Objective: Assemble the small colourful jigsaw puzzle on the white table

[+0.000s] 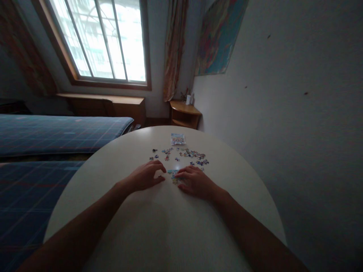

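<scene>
Small joined jigsaw puzzle pieces (174,172), light blue and yellow, lie flat on the round white table (141,226) between my hands. My right hand (197,182) bends over their right side, fingertips and thumb on them, covering part. Just to their left, my left hand (146,175) rests with thumb and fingers apart, gripping nothing. A dark jigsaw piece (160,176) shows in the gap between its thumb and fingers. Beyond my hands are several loose jigsaw pieces (193,154), scattered in small groups.
A small printed packet (177,139) lies behind the loose pieces. On the left, a bed with a blue plaid cover (56,134) stands close to the table. The white wall (283,113) runs along the right. A wooden corner shelf (185,108) stands past the far edge.
</scene>
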The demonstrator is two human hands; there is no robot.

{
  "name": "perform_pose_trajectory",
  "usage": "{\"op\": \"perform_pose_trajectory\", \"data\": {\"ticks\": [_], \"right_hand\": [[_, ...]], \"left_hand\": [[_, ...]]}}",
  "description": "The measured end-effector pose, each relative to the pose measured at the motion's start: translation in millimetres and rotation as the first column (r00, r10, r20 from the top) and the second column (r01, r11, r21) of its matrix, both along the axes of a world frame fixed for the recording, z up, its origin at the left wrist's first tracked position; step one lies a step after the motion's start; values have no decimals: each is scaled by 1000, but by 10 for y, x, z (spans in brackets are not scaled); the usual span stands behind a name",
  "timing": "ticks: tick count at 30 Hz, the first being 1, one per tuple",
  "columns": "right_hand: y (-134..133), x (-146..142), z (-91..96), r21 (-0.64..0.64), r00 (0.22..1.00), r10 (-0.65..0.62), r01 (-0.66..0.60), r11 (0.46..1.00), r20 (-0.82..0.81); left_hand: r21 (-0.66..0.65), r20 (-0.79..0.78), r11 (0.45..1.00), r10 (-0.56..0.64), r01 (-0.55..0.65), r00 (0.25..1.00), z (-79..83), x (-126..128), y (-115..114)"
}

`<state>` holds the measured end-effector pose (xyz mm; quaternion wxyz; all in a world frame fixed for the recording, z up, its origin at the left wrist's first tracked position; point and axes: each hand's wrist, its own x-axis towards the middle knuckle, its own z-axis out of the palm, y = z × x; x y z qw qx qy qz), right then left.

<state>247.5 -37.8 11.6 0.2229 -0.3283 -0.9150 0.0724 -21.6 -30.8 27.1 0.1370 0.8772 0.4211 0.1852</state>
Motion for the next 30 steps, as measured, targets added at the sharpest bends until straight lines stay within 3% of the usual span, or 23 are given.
{"op": "perform_pose_trajectory", "data": {"ticks": [8, 19, 30], "right_hand": [[-4, 21, 23, -19, 1000, 16, -16, 1000, 13], [3, 35, 38, -35, 999, 36, -36, 999, -1], [-3, 36, 26, -39, 1000, 23, -23, 999, 1]], "left_hand": [[-132, -75, 991, 14, -24, 997, 30, -207, 85], [-146, -42, 989, 14, -20, 999, -25, -137, 93], [-112, 39, 991, -63, 67, 997, -113, 43, 10]]}}
